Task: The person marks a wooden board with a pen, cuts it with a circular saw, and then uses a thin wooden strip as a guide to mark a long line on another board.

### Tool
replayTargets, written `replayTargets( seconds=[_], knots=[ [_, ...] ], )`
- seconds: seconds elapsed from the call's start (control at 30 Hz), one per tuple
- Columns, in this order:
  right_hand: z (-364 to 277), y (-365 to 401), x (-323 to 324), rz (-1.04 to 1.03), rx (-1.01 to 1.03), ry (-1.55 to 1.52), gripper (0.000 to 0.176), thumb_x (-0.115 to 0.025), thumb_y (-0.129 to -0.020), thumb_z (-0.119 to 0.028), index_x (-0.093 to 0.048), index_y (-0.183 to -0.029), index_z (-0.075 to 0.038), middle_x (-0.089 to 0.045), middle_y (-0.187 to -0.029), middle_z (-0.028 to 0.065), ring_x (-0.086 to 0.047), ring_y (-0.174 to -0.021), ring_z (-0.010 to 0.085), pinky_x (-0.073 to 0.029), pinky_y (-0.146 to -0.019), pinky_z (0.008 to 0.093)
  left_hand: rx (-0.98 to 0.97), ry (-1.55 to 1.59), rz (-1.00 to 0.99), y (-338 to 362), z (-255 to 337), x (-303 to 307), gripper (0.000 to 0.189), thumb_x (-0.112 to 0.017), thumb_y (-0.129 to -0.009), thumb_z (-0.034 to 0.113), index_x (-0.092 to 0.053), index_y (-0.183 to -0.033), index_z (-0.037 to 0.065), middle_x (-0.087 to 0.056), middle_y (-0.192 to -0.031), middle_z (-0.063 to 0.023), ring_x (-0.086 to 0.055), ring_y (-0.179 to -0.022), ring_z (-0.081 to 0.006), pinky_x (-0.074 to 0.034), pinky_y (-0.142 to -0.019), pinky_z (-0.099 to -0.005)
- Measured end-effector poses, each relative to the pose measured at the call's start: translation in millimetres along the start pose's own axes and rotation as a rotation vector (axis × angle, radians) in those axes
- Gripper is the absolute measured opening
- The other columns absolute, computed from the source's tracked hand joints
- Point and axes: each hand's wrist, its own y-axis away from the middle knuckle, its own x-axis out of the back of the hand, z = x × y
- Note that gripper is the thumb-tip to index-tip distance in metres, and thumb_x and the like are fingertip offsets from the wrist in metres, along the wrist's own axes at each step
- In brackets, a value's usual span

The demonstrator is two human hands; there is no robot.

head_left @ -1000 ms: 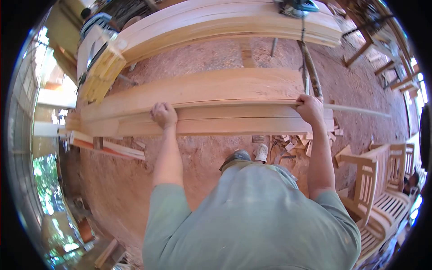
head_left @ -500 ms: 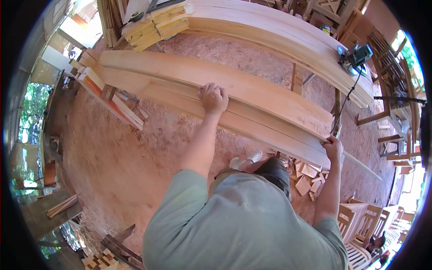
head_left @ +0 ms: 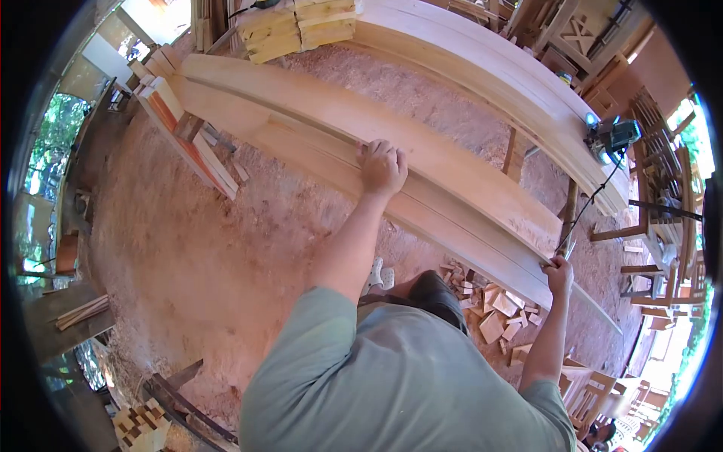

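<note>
While the left grip [head_left: 384, 169] clasps a strip [head_left: 599, 309], the right grip [head_left: 558, 274] apparently pinches it

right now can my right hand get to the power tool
Probably not from here: your right hand is closed on the board, and the tool sits on the far stack, across a gap of floor. You'd likely have to let go and lean or step over.

Power tool [head_left: 623, 134] on far boards [head_left: 489, 56]; offcuts [head_left: 492, 327] on floor [head_left: 188, 248].
</note>
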Motion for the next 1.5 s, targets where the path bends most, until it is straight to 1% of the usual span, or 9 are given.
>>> replayTargets(
  seconds=[0.13,0.53,0.87,1.0,1.07,1.27,1.33,1.4,1.5],
  knots=[
    [-4.6,1.5,1.9,0.013,-0.034,0.008,0.023,-0.075,-0.063,-0.016,-0.072,-0.081,-0.003,-0.068,-0.071,0.0159,-0.065,-0.068,0.0271,-0.049,-0.066,0.0393,0.001,0.004,-0.048,-1.4,3.7,2.2,0.029,-0.051,-0.093,0.023,-0.068,-0.076,0.006,-0.065,-0.095,-0.0055,-0.056,-0.109,-0.0255,-0.024,-0.11,-0.0624],
    [-8.7,0.1,5.9,-0.049,-0.071,0.046,0.022,-0.076,-0.065,-0.02,-0.073,-0.083,-0.007,-0.07,-0.076,0.0154,-0.068,-0.074,0.0318,-0.052,-0.072,0.0427,0.004,0.004,-0.013,-2.7,6.3,3.4,0.027,-0.054,-0.091,0.022,-0.067,-0.073,0.008,-0.065,-0.092,-0.0041,-0.057,-0.107,-0.0242,-0.023,-0.111,-0.0644],
    [-0.6,-0.8,1.3,-0.003,-0.075,0.028,0.024,-0.078,-0.064,-0.022,-0.075,-0.085,-0.009,-0.072,-0.078,0.0137,-0.07,-0.077,0.0313,-0.053,-0.074,0.0428,0.002,-0.028,-0.004,-3.7,2.4,-2.2,0.031,-0.053,-0.092,0.024,-0.068,-0.073,0.006,-0.066,-0.094,-0.0042,-0.057,-0.108,-0.0254,-0.024,-0.111,-0.0624],
    [-4.4,3.2,-1.2,0.006,-0.067,0.011,0.022,-0.077,-0.065,-0.018,-0.073,-0.083,-0.006,-0.07,-0.074,0.0141,-0.067,-0.071,0.027,-0.05,-0.068,0.0396,-0.005,-0.063,-0.032,-1.2,0.6,2.5,0.028,-0.053,-0.093,0.024,-0.07,-0.079,0.006,-0.067,-0.098,-0.0039,-0.057,-0.111,-0.025,-0.024,-0.111,-0.0594],
    [-7.9,3.1,0.9,-0.007,-0.077,0.011,0.022,-0.078,-0.066,-0.021,-0.076,-0.085,-0.01,-0.072,-0.078,0.0144,-0.07,-0.077,0.0323,-0.053,-0.074,0.0436,0.001,-0.081,-0.058,-1.1,0.7,3.4,0.026,-0.053,-0.093,0.023,-0.07,-0.082,0.007,-0.067,-0.1,-0.0035,-0.057,-0.112,-0.0247,-0.025,-0.111,-0.0576],
    [-4.9,6.8,-2.8,0.017,-0.047,0.023,0.019,-0.076,-0.065,-0.017,-0.076,-0.084,-0.011,-0.072,-0.077,0.0135,-0.069,-0.075,0.032,-0.053,-0.076,0.0438,0.005,-0.086,-0.029,2.8,-2.9,7.0,0.025,-0.054,-0.094,0.024,-0.07,-0.084,0.007,-0.067,-0.101,-0.0035,-0.056,-0.113,-0.0248,-0.024,-0.112,-0.057],
    [-9.1,7.7,0.0,-0.031,-0.065,0.008,0.02,-0.073,-0.066,-0.017,-0.076,-0.085,-0.011,-0.073,-0.077,0.013,-0.069,-0.079,0.0308,-0.052,-0.08,0.0427,0.014,-0.084,-0.097,-0.9,-1.0,12.1,0.024,-0.055,-0.095,0.024,-0.07,-0.086,0.007,-0.066,-0.103,-0.0023,-0.056,-0.113,-0.025,-0.024,-0.112,-0.0568],
    [-16.1,10.8,3.4,-0.037,-0.052,0.005,0.02,-0.071,-0.069,-0.018,-0.076,-0.087,-0.01,-0.073,-0.078,0.0128,-0.069,-0.081,0.0305,-0.05,-0.084,0.0427,-0.003,-0.08,-0.061,-0.2,-5.4,10.1,0.026,-0.055,-0.096,0.026,-0.069,-0.086,0.007,-0.066,-0.105,-0.0018,-0.055,-0.114,-0.0257,-0.024,-0.112,-0.0571],
    [-15.0,9.5,6.4,-0.046,-0.002,0.008,0.023,-0.069,-0.071,-0.02,-0.077,-0.09,-0.011,-0.073,-0.079,0.0124,-0.069,-0.083,0.0313,-0.048,-0.088,0.0426,0.042,-0.023,-0.169,-3.4,-3.8,19.4,0.033,-0.06,-0.094,0.037,-0.07,-0.088,0.006,-0.065,-0.108,-0.0022,-0.054,-0.117,-0.0257,-0.023,-0.111,-0.0586]
  ],
)
